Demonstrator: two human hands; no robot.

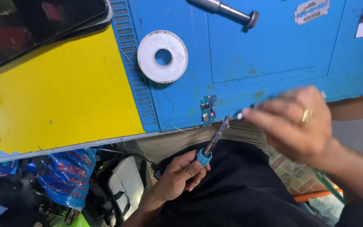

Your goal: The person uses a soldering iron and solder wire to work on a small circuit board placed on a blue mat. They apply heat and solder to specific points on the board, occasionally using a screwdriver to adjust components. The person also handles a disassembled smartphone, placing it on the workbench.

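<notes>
My left hand (180, 173) grips the blue handle of a soldering iron (213, 141), whose metal tip points up toward a small green circuit board (207, 110) at the near edge of the blue work mat (269, 54). My right hand (295, 122), blurred and wearing a ring, hovers just right of the iron's tip at the mat's edge. Its fingers are pinched together; whether they hold anything I cannot tell. A white solder spool (162, 56) lies on the mat, with a thin wire trailing down toward the board.
A yellow tabletop (59, 96) lies left of the mat, with a dark phone or tablet (30, 21) at its far corner. A metal tool (227, 9) and a razor blade (311, 11) rest at the mat's far side. Bags and clutter (64, 176) sit below the table edge.
</notes>
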